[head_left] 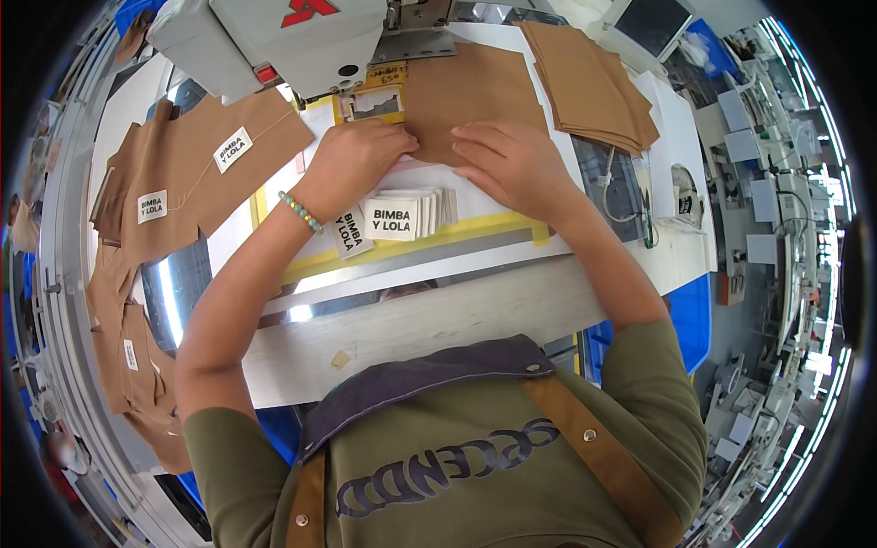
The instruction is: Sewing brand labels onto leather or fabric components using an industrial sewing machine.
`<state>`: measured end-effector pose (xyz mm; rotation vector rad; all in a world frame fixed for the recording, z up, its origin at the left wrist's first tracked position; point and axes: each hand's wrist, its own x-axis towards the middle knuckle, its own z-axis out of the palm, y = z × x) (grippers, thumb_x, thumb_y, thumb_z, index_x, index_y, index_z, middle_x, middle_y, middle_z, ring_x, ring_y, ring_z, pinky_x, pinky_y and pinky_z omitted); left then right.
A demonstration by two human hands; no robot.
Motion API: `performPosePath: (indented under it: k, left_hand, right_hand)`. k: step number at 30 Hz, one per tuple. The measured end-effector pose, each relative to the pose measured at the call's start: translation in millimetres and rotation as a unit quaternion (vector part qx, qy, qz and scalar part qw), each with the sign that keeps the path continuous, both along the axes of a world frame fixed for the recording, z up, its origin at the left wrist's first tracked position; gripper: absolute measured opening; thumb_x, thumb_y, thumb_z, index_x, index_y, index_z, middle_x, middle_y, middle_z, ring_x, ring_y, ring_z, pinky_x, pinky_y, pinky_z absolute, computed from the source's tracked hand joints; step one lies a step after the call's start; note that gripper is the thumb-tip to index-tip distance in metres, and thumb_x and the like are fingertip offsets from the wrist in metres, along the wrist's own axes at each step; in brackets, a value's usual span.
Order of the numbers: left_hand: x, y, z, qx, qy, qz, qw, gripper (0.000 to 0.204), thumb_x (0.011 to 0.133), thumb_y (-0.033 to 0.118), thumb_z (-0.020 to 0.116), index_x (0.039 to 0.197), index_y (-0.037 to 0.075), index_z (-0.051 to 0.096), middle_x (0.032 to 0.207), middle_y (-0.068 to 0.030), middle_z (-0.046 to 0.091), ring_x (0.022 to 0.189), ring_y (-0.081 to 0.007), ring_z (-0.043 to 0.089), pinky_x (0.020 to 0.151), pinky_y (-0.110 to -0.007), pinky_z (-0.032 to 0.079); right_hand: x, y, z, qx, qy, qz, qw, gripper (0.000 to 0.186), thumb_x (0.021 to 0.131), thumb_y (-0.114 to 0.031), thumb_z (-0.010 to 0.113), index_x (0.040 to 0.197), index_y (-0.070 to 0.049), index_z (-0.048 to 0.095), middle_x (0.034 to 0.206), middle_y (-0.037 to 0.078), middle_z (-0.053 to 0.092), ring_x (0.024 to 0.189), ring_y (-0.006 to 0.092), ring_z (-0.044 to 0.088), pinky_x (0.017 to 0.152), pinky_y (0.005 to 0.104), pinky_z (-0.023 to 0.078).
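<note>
A brown fabric panel (pixel 473 87) lies under the sewing machine's edge (pixel 411 44). My left hand (pixel 361 155) has its fingers curled together at the panel's lower left corner; whatever is between them is hidden. My right hand (pixel 516 169) rests with slightly bent, parted fingers on the panel's lower edge. A pinkish strip shows below the panel, between both hands. A stack of white printed labels (pixel 395 219) lies just below my hands on a white board with yellow tape (pixel 480 226), beside a loose label (pixel 352 236) near my beaded left wrist.
Brown pieces with white labels (pixel 196 187) lie at the left, more trailing down the table's side. A brown stack (pixel 589 87) sits at back right, near a screen (pixel 649 27) and scissors (pixel 649 224). A blue bin (pixel 690 324) stands below right, along a machinery-lined aisle.
</note>
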<state>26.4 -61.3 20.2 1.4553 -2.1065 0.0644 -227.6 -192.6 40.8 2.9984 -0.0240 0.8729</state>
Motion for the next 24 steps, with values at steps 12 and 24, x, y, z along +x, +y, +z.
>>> performPosePath:
  k: [12,24]
  left_hand:
    - [-7,-20,-1,0.034,-0.081,0.024,0.996,0.022,0.093,0.011,0.073,0.114,0.008,0.08,0.107,-0.007,0.082,0.095,-0.0261,0.078,0.078,-0.038,0.063]
    - [84,92,-11,-0.01,-0.122,0.163,0.979,0.037,0.1,0.017,0.071,0.135,0.006,0.072,0.142,-0.0115,0.073,0.122,-0.0305,0.072,0.102,-0.04,0.059]
  right_hand:
    - [-32,-31,-7,-0.058,0.016,-0.143,0.988,0.023,0.088,-0.006,0.073,0.11,-0.007,0.078,0.117,0.005,0.079,0.114,0.0233,0.073,0.093,0.0384,0.057]
    - [2,-14,-20,0.047,0.17,-0.102,0.979,0.059,0.112,-0.047,0.054,0.158,-0.01,0.056,0.173,0.008,0.044,0.163,0.03,0.034,0.133,0.0563,0.023]
